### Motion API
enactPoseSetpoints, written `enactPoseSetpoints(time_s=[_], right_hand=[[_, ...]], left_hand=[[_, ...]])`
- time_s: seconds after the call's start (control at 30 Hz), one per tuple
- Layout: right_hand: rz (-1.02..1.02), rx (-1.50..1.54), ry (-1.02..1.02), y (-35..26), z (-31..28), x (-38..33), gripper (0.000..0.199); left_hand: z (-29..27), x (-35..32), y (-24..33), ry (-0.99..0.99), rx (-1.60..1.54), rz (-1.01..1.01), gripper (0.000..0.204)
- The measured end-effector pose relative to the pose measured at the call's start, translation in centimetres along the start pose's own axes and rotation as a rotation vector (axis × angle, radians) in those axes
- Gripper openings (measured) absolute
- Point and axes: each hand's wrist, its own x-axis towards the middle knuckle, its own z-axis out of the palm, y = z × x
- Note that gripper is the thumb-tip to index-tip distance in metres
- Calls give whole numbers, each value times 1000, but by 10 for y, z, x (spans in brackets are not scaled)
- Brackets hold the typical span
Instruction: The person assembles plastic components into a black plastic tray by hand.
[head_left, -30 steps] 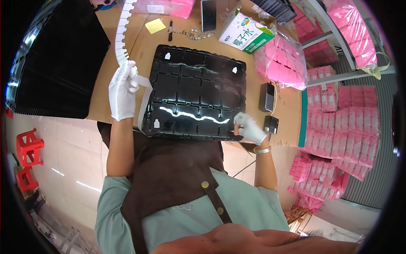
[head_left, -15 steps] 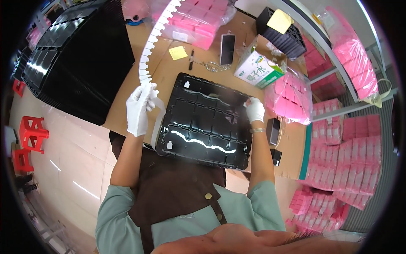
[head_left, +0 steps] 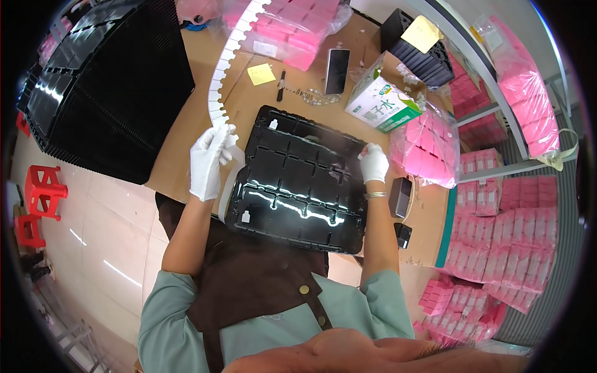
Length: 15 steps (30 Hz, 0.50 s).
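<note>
My left hand (head_left: 208, 163), in a white glove, is closed on a long white sticker strip (head_left: 219, 81). The strip's notched length curves up and away past the top edge, and its plain tail hangs beside the tray. In front of me lies a black plastic tray (head_left: 298, 165), ribbed and shiny, at a slight tilt across the table's near edge. Two small white stickers (head_left: 245, 216) sit on its left side, one near, one far. Over the tray's right edge is my gloved right hand (head_left: 374, 164), its fingers curled together; whatever they pinch is hidden.
Tall stacked black trays (head_left: 118, 93) stand at the left. Beyond my tray lie a phone (head_left: 336, 71), a pen (head_left: 281, 86) and yellow notes (head_left: 261, 74). A carton (head_left: 382, 102) and wrapped pink packs (head_left: 426, 146) stand at right, beside a metal shelf frame (head_left: 491, 112).
My left hand has shifted slightly right, and the strip's tail by the tray has changed its bend. My right hand stays at the tray's right edge. The whole view has shifted a little.
</note>
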Motion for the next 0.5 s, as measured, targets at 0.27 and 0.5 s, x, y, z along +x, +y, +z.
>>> enactPoseSetpoints(time_s=[0.27,0.5], right_hand=[[203,941,-83,16,-13,11,10],[-201,766,-174,-160,-7,-9,12]], left_hand=[[-15,-1,0,43,14,29,23],[-13,3,5,-54,39,-8,20]])
